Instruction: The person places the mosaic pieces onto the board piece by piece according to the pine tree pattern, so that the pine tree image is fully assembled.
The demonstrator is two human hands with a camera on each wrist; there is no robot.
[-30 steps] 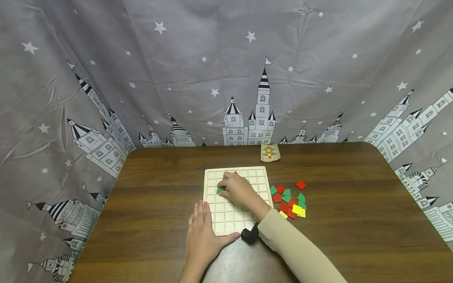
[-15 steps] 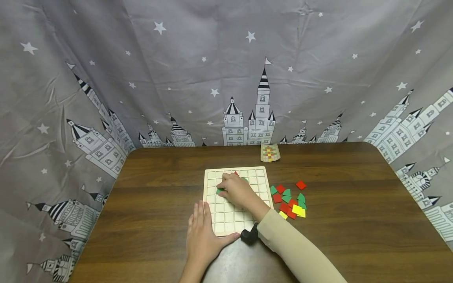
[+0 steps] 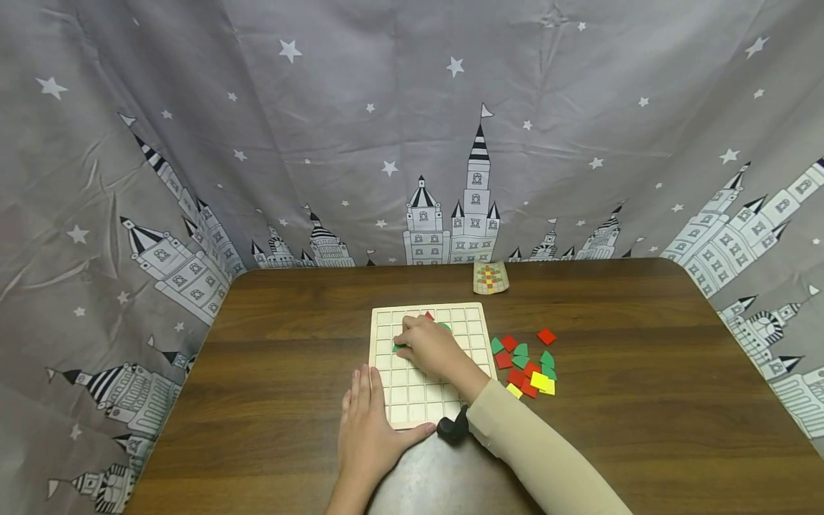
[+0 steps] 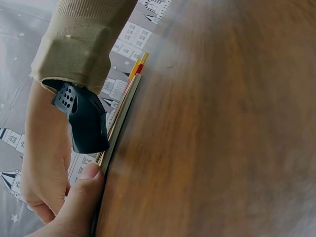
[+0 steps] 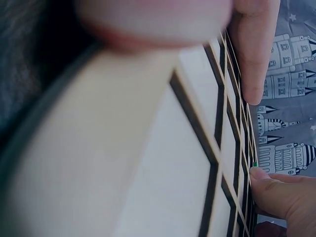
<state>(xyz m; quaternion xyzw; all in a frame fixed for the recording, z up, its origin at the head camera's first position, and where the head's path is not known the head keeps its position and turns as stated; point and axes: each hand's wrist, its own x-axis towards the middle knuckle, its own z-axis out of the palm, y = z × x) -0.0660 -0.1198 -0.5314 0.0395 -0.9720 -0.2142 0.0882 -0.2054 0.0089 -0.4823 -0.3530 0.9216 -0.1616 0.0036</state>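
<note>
On the board [image 3: 416, 395], the right hand [image 3: 433, 348] pinches a green piece [image 3: 397, 348]. The left hand [image 3: 370, 433], fingers straight, likely steadies the near left corner.

Pale gridded board [image 3: 400, 395] flat; green piece [image 3: 397, 348], partly hidden, toward far left.

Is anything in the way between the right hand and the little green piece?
Nothing visible is. The right hand is already pinching the green tile over the wooden grid board. The left hand is off at the board's near left corner.
</note>
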